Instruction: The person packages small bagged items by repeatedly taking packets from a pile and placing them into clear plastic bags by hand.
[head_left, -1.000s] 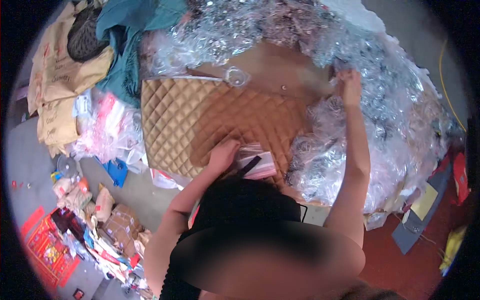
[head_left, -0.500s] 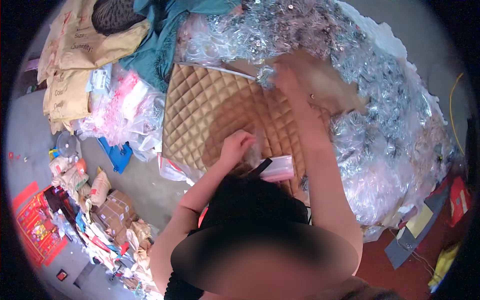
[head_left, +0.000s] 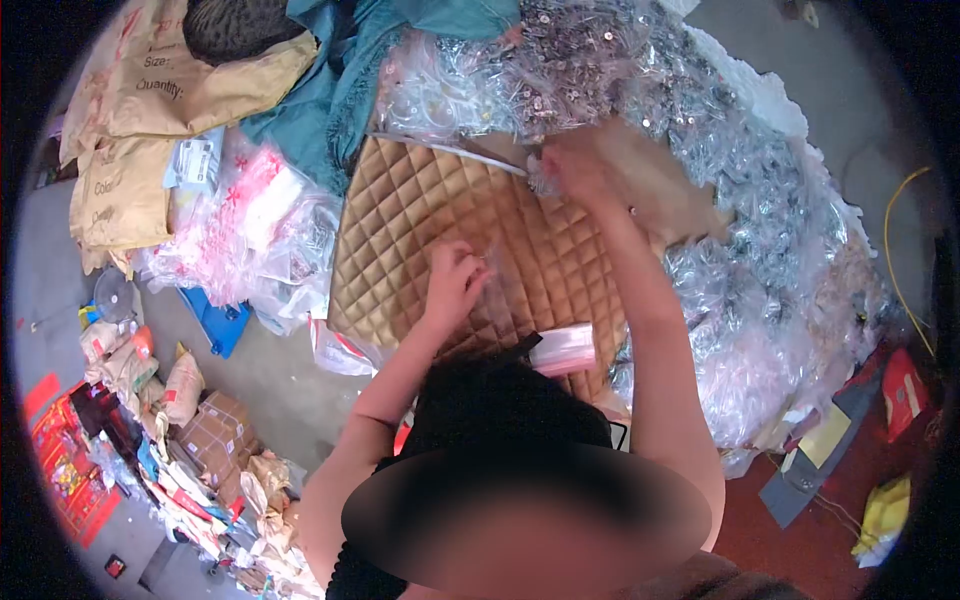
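My left hand is closed in a pinch on a thin clear plastic bag, over the brown quilted cloth. My right hand reaches farther out, to the cloth's far right edge. Its fingers close on a small clear plastic packet, whose contents I cannot make out. Between my forearms lies a stack of clear bags with pink edges, beside a short black strip.
A large heap of clear packets with small metal-looking parts spreads along the right and far side. Brown cardboard lies beneath my right hand's side. At left are pink-and-clear plastic bags, brown paper sacks and teal fabric.
My left hand has moved slightly away from me and left with the clear bag. My right hand has shifted slightly toward me, and the packet at its fingers shows more clearly.
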